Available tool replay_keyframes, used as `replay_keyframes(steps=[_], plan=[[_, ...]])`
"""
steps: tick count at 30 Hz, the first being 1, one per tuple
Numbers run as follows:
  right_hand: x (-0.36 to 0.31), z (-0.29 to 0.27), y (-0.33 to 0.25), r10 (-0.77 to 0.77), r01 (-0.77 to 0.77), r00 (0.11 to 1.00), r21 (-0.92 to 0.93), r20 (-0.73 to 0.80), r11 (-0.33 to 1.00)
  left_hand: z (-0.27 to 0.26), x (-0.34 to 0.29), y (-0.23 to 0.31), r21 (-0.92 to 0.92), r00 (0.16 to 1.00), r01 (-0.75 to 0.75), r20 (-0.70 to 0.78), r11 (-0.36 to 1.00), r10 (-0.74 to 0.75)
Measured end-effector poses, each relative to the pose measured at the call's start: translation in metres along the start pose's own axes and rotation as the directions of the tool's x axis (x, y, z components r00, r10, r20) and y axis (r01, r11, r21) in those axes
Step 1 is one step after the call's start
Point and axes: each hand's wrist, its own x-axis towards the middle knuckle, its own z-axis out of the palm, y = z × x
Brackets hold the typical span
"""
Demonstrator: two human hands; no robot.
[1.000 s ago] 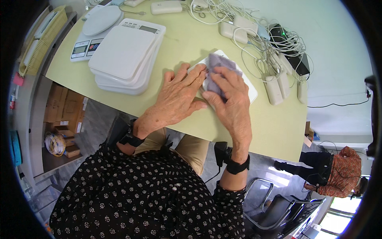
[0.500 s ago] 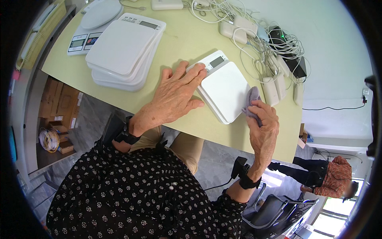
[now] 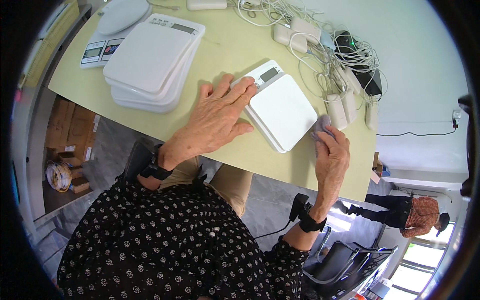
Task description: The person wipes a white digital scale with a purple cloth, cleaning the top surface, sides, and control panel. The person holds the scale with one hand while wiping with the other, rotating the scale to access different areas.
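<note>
A white kitchen scale with a small grey display lies tilted on the pale green table. My left hand rests beside its left edge, fingers stretched out, the fingertips touching the corner near the display and buttons. Off the scale's right edge, my right hand is closed on a grey-purple cloth, which is partly hidden by the fingers. To the left of my left hand, more white scales are stacked on one another.
A scale with a round top stands at the far left. Tangled white cables and adapters and black boxes fill the back right. The table's front edge runs below my hands. A person stands off to the right, near chairs.
My right hand has moved the cloth slightly down and right, off the scale's edge. My left hand keeps its place on the scale. The person in the background has shifted posture.
</note>
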Motion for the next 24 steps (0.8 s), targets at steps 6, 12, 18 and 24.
replay_keyframes(steps=[6,12,18,24], plan=[[0.010,0.025,-0.051,-0.292,0.322,0.945,0.278,-0.144,0.905,0.001,0.000,0.000,0.039,0.999,-0.026,-0.035,0.999,0.028],[0.040,0.073,-0.082,-0.439,0.452,0.889,0.093,-0.126,0.887,0.002,0.000,0.000,0.050,0.999,-0.016,-0.046,0.999,0.018],[0.048,0.065,-0.046,-0.178,0.165,0.975,-0.103,-0.136,0.981,0.000,0.000,0.001,0.015,0.999,-0.013,-0.034,1.000,0.013],[0.045,0.045,-0.043,-0.061,0.062,0.992,0.005,-0.107,0.998,0.002,-0.001,0.000,0.018,0.998,-0.021,-0.057,1.000,0.022]])
